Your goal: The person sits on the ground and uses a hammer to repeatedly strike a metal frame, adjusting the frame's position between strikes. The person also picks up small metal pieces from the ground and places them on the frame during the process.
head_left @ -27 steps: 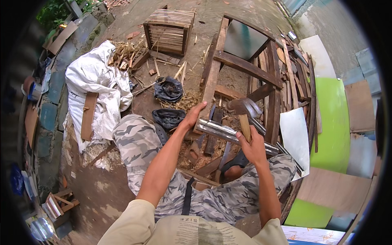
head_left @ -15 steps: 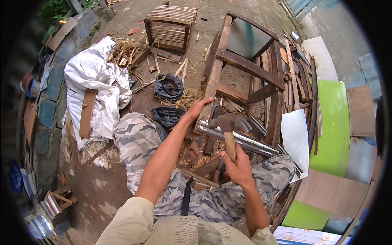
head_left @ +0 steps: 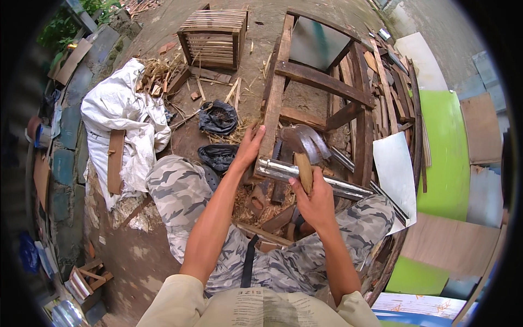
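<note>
A dark wooden frame (head_left: 325, 83) lies on the ground in front of me, its near end close to my knees. My left hand (head_left: 249, 148) is closed round the near left corner of its long side rail. In my right hand (head_left: 316, 199) is a hammer (head_left: 304, 173), gripped by its pale wooden handle. The hammer's head is smeared by motion and hangs above the near end of the frame. Below it, a shiny metal strip (head_left: 277, 170) runs across that end, partly hidden by the hammer and my right hand.
A handsaw (head_left: 257, 201) lies among shavings between my legs. To the left are black plastic bags (head_left: 218, 117), a white sack (head_left: 122, 103) and a slatted wooden crate (head_left: 212, 41). Scrap wood (head_left: 400, 95), a white sheet (head_left: 393, 177) and green panels (head_left: 444, 147) line the right.
The hammer's head has come up off the left end of the metal strip and moved right, now blurred. My left hand still holds the frame's corner. The whole view has shifted slightly.
</note>
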The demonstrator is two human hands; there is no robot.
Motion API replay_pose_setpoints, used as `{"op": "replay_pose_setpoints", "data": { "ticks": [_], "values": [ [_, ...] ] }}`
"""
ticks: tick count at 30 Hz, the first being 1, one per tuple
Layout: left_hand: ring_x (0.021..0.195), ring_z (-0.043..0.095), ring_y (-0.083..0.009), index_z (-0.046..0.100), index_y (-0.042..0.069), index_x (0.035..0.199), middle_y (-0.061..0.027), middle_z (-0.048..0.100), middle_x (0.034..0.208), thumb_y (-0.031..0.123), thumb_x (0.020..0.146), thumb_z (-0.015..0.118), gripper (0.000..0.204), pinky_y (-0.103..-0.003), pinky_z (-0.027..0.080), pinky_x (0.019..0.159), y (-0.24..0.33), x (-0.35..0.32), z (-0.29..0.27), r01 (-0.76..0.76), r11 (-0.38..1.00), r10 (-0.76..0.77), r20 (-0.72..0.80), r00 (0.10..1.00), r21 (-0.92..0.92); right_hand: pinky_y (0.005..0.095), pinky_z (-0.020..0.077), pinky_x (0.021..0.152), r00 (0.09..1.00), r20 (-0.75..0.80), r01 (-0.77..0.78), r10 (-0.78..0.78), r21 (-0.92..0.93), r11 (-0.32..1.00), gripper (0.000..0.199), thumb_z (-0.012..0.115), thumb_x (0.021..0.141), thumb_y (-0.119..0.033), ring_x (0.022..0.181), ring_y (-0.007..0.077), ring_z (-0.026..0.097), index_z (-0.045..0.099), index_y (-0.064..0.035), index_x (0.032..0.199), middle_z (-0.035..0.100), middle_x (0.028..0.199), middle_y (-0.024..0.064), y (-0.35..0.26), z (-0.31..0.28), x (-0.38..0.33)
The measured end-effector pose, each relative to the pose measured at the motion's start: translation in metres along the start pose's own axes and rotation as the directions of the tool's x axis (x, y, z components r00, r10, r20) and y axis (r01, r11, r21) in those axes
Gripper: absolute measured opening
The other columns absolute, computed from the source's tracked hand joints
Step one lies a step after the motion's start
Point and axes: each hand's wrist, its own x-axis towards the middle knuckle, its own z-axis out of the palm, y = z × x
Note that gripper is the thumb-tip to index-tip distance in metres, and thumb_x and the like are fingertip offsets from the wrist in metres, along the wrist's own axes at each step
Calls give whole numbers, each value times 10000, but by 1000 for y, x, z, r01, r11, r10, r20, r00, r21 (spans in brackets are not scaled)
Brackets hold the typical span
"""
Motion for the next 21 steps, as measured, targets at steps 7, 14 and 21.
{"op": "replay_pose_setpoints", "data": {
  "ticks": [7, 14, 21],
  "values": [
    [1231, 624, -326, 711, -4, 1169, -169, 686, 1270, 124, 889, 615, 323, -376, 477, 1052, 47, -81, -25, -382, 761, 355, 156, 922, 525, 466, 478, 864, 991, -72, 102, -110, -118, 988, 485, 746, 905, -218, 1019, 456, 603, 532, 67, 1235, 625, 1035, 253, 77, 28, 1],
    [1260, 622, -310, 742, 10, 1126, -139, 729, 1194, 67, 907, 728, 227, -382, 497, 1035, 27, -86, -27, -571, 700, 500, 276, 821, 429, 480, 478, 928, 998, -57, 26, -29, -47, 999, 535, 730, 923, -256, 1076, 489, 608, 516, 78, 1282, 632, 1145, 296, 73, 30, -2],
    [1239, 632, -337, 738, 12, 1081, -115, 745, 1157, -1, 917, 689, 172, -411, 514, 1011, 12, -83, -15, -680, 614, 642, 248, 725, 401, 421, 519, 845, 997, -57, -57, 58, 12, 998, 530, 739, 924, -281, 962, 410, 675, 539, 47, 1289, 678, 1088, 261, 79, 28, -3]
  ]
}}
